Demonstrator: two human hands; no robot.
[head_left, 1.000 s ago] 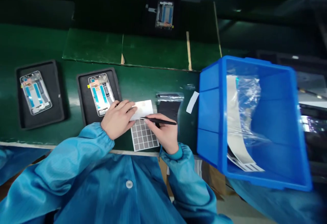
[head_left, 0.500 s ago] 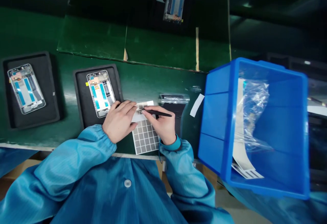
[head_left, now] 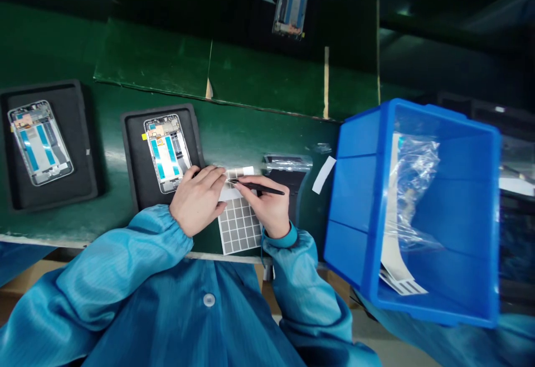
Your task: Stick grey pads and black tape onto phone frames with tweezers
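My left hand (head_left: 197,202) pinches the top edge of a sticker sheet (head_left: 239,225), a white backing with a grid of grey squares. My right hand (head_left: 267,205) is shut on black tweezers (head_left: 261,187), whose tips reach the white strip at the sheet's top edge, close to my left fingers. Just left of my left hand, a phone frame with blue strips (head_left: 167,153) lies in a black tray (head_left: 132,155). Another phone frame (head_left: 40,143) lies in a black tray (head_left: 83,144) further left.
A blue plastic bin (head_left: 355,188) at right holds a clear bag and white liner strips. A white strip (head_left: 324,174) and a plastic-wrapped black pad (head_left: 288,162) lie on the green bench (head_left: 234,138). A further tray (head_left: 288,7) stands on a raised back level.
The tweezers have moved from below the white sheet up to its top edge. The white sheet now shows less, and the view has shifted slightly.
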